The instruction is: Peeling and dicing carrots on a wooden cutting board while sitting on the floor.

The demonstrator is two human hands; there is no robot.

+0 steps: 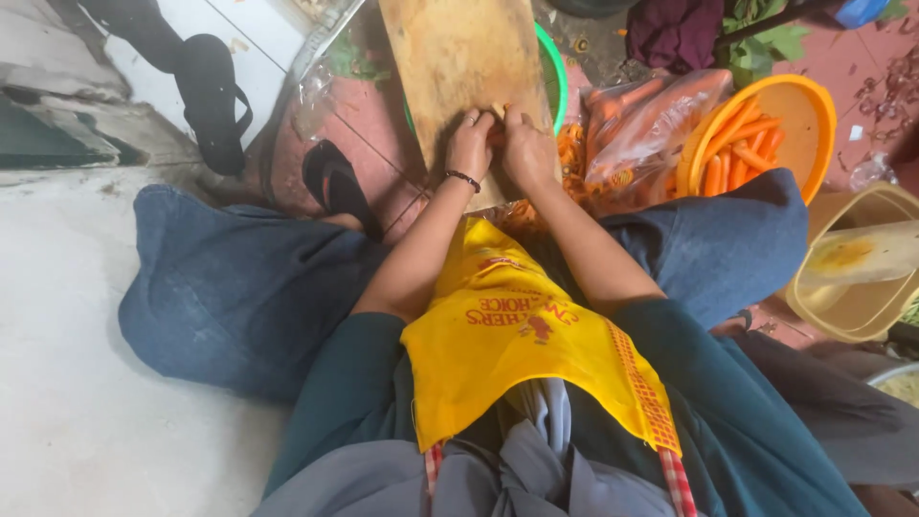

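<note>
A long wooden cutting board (459,53) lies in front of me over a green basin (554,72). Both hands rest close together on its near end. My left hand (469,144), with a black band at the wrist, is curled around a small orange carrot piece (497,137) that shows between the two hands. My right hand (526,148) presses against the same spot with its fingers curled. What it holds is hidden. A yellow apron (507,345) covers my lap.
To the right are an orange basin (809,105) of peeled carrots, a plastic bag of carrots (651,115), carrot scraps (574,158) and a yellow bucket (852,316). Black sandals (335,182) lie on the red tiles at left. My denim-clad knees spread to both sides.
</note>
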